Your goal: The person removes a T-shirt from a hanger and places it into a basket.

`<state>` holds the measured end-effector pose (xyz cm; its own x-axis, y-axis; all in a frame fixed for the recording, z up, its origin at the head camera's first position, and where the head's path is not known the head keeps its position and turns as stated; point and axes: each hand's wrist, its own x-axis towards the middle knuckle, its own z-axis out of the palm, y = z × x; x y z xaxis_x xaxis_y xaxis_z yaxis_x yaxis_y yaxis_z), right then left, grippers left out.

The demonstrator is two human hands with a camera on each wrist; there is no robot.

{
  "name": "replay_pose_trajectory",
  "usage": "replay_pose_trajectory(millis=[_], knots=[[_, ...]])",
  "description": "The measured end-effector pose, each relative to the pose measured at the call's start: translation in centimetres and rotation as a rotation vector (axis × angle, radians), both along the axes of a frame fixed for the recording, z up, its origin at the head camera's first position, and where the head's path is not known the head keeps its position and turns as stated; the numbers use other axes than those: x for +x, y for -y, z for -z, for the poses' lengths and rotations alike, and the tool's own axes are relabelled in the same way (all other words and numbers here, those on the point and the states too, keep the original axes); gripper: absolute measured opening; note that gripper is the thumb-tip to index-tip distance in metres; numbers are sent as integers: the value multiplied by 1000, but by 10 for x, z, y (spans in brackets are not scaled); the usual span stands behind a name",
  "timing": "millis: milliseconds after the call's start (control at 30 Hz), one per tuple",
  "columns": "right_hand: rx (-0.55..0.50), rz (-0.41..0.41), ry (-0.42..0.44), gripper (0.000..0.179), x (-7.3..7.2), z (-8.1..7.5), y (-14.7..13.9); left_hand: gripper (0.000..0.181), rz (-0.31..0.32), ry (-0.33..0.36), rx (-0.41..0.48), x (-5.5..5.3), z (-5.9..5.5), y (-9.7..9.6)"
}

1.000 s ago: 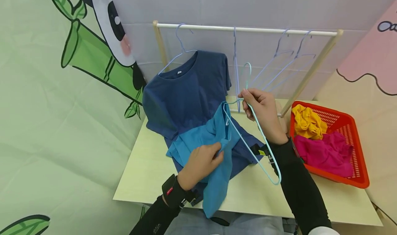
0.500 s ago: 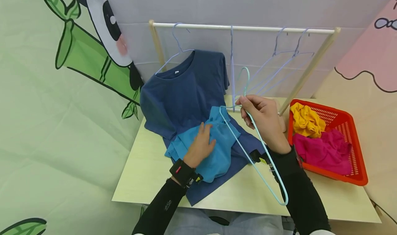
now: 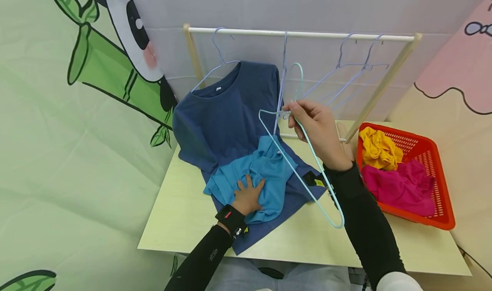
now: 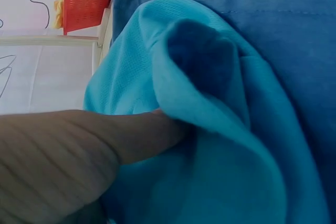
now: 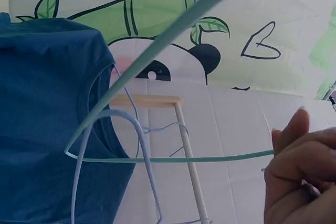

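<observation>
A light blue shirt (image 3: 273, 178) lies bunched on the lower part of a navy T-shirt (image 3: 234, 120), which hangs from a lilac hanger at the rack's left end. My left hand (image 3: 247, 198) rests on the light blue shirt with its fingers spread. In the left wrist view the thumb (image 4: 142, 135) reaches under a loose fold of that shirt. My right hand (image 3: 317, 131) pinches a mint-green hanger (image 5: 220, 158) just below its hook, holding it up over the table. The hanger's long lower side slants down across the shirt toward the right forearm.
A white rack bar (image 3: 250, 33) runs across the back, carrying several lilac hangers (image 3: 342, 77). On the table's right, a red basket (image 3: 443, 176) contains a yellow cloth (image 3: 380, 150) and a magenta cloth (image 3: 401, 190). The table's front edge is close to the body.
The left hand let go of the light blue shirt's edge, then came down flat on it; the shirt now lies lower. The right hand dipped, then rose slightly leftward with the hanger.
</observation>
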<state>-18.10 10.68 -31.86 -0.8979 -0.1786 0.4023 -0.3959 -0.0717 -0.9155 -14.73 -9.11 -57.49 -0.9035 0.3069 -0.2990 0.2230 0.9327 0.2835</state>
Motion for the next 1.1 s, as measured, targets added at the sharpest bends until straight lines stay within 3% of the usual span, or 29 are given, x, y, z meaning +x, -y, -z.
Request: replay_pose_trajectory(millis=[100,300,400,533,633,733,900,1100], knots=[[-17,-36,40,25,-18,-16,11,102,4,7,4,0,0,0],[-73,-132,280,30,-52,-39,36,100,-7,20,15,3,2,2],[-1,-159,313,29,-49,-36,43,99,-12,29,22,5,3,1],[139,-208,230,27,-24,-29,47,99,-21,46,22,6,2,1],[168,-233,188,25,-10,-30,44,100,-27,43,17,4,2,3],[118,-233,192,23,-8,-38,38,101,-35,23,5,3,3,6],[-72,-212,267,21,-23,-62,22,100,-35,24,2,1,4,8],[-211,-61,254,21,-35,-91,-8,100,-6,30,-2,2,6,5]])
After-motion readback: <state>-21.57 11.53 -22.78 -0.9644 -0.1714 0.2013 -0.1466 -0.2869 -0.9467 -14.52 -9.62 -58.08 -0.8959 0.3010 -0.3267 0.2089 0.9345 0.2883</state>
